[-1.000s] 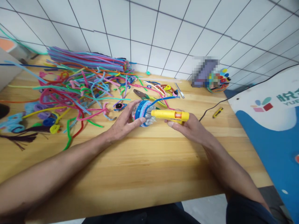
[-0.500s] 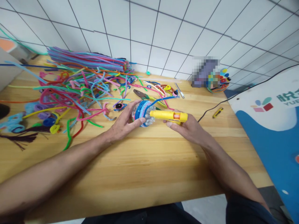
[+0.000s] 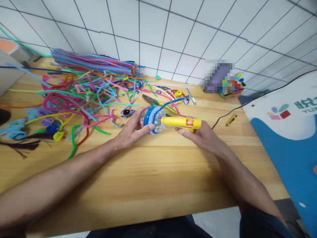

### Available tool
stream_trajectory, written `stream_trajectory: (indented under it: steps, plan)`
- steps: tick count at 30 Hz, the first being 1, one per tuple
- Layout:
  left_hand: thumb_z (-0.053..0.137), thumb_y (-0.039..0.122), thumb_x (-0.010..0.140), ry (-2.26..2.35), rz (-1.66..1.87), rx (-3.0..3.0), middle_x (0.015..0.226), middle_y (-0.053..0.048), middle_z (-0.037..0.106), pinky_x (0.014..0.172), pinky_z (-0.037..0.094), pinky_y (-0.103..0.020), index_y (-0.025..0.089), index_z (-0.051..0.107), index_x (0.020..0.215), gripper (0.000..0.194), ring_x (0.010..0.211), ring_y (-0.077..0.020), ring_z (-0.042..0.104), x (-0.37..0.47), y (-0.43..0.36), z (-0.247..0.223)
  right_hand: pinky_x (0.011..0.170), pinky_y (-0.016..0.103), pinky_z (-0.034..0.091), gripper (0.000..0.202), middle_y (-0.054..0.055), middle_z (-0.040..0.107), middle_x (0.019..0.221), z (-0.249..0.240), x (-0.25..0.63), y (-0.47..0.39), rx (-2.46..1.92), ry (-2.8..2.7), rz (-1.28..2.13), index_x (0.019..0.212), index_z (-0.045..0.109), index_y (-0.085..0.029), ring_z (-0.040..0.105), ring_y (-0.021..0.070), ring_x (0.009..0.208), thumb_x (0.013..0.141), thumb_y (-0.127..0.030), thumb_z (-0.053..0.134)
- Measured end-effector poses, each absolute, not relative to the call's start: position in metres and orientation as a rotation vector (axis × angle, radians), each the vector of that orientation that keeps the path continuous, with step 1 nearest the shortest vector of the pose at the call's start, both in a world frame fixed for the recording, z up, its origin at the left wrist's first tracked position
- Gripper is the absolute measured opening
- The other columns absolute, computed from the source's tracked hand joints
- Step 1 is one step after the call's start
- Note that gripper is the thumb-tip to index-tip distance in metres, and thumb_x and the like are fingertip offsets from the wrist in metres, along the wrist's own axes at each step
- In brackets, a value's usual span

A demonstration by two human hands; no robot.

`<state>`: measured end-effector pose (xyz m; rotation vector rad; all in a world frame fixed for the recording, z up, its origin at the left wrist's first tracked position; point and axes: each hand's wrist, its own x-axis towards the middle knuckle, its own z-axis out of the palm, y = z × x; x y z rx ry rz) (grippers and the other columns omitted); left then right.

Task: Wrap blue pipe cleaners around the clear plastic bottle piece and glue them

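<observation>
Two hands meet over the middle of the wooden worktop. The left hand curls around a small clear ball wrapped in blue and pink pipe cleaner, thumb and fingers pressing its sides while it rests on the wood. The right hand grips a yellow glue gun, fingers closed about its body, the nozzle touching the right side of the ball. A loose blue strand runs up from the ball, away from the hands. Just beyond the ball lie pliers. Farther left of the left hand sprawls a heap of coloured pipe cleaners. A black cord trails off behind the right hand.
</observation>
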<state>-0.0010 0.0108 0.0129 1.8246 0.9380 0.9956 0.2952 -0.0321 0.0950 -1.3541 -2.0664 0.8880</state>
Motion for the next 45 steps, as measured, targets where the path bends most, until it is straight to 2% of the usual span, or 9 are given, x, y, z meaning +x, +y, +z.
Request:
stream_trajectory:
  steps: [9,15,22,26,36,38,41,45]
  plan:
    - [0.066,0.066,0.102,0.936,0.983,1.870,0.165,-0.014,0.054,0.132,0.043,-0.054,0.025,0.042,0.163,0.077,0.152,-0.0358,0.054,-0.002,0.011,0.013,0.078,0.035,0.059,0.022,0.004,0.078,0.093,0.092,0.292,-0.032,-1.345,-2.045,0.892,0.103,0.079,-0.022,0.072,0.0226,0.086,0.100,-0.043,0.071]
    - [0.068,0.064,0.101,0.938,0.992,1.845,0.163,-0.014,0.055,0.131,0.043,-0.057,0.025,0.043,0.162,0.077,0.149,-0.0366,0.056,-0.002,0.011,0.012,0.079,0.033,0.059,0.026,0.004,0.077,0.095,0.091,0.293,-0.031,-1.337,-2.012,0.920,0.102,0.078,-0.022,0.072,0.0222,0.089,0.100,-0.046,0.072]
    - [0.070,0.064,0.100,0.922,0.984,1.820,0.167,-0.014,0.052,0.133,0.041,-0.059,0.026,0.041,0.164,0.080,0.153,-0.0373,0.053,-0.002,0.011,0.012,0.076,0.033,0.057,0.029,0.003,0.075,0.089,0.091,0.291,-0.032,-1.338,-2.042,0.938,0.100,0.075,-0.022,0.069,0.0200,0.079,0.101,-0.050,0.068]
    - [0.069,0.063,0.101,0.934,0.969,1.851,0.168,-0.015,0.051,0.135,0.039,-0.057,0.024,0.040,0.165,0.080,0.155,-0.0369,0.052,-0.003,0.011,0.011,0.078,0.033,0.057,0.029,0.004,0.076,0.093,0.091,0.292,-0.031,-1.328,-2.026,0.930,0.097,0.076,-0.022,0.070,0.0209,0.084,0.101,-0.049,0.069]
    - [0.069,0.060,0.102,0.886,1.052,1.961,0.164,-0.017,0.056,0.131,0.045,-0.055,0.021,0.045,0.161,0.075,0.151,-0.0361,0.056,0.001,0.013,0.012,0.085,0.036,0.062,0.036,0.007,0.085,0.102,0.087,0.301,-0.033,-1.357,-1.960,0.993,0.106,0.083,-0.022,0.077,0.0250,0.093,0.098,-0.056,0.075]
    - [0.070,0.059,0.101,0.881,1.061,1.968,0.164,-0.018,0.056,0.131,0.045,-0.054,0.020,0.046,0.161,0.075,0.151,-0.0360,0.057,0.002,0.013,0.013,0.081,0.035,0.062,0.037,0.008,0.085,0.103,0.088,0.303,-0.033,-1.360,-1.981,0.996,0.108,0.084,-0.021,0.077,0.0250,0.093,0.099,-0.056,0.075]
    - [0.070,0.060,0.101,0.881,1.065,1.959,0.165,-0.018,0.056,0.130,0.047,-0.054,0.020,0.046,0.161,0.076,0.151,-0.0361,0.057,0.003,0.013,0.012,0.077,0.034,0.062,0.035,0.008,0.085,0.103,0.090,0.304,-0.034,-1.368,-2.000,1.006,0.111,0.084,-0.021,0.077,0.0240,0.091,0.100,-0.053,0.075]
    - [0.069,0.062,0.100,0.875,1.064,1.947,0.165,-0.018,0.056,0.130,0.046,-0.056,0.021,0.046,0.161,0.077,0.151,-0.0372,0.057,0.004,0.015,0.011,0.083,0.035,0.063,0.029,0.008,0.085,0.108,0.090,0.302,-0.034,-1.363,-2.003,0.951,0.110,0.084,-0.023,0.078,0.0244,0.096,0.099,-0.048,0.077]
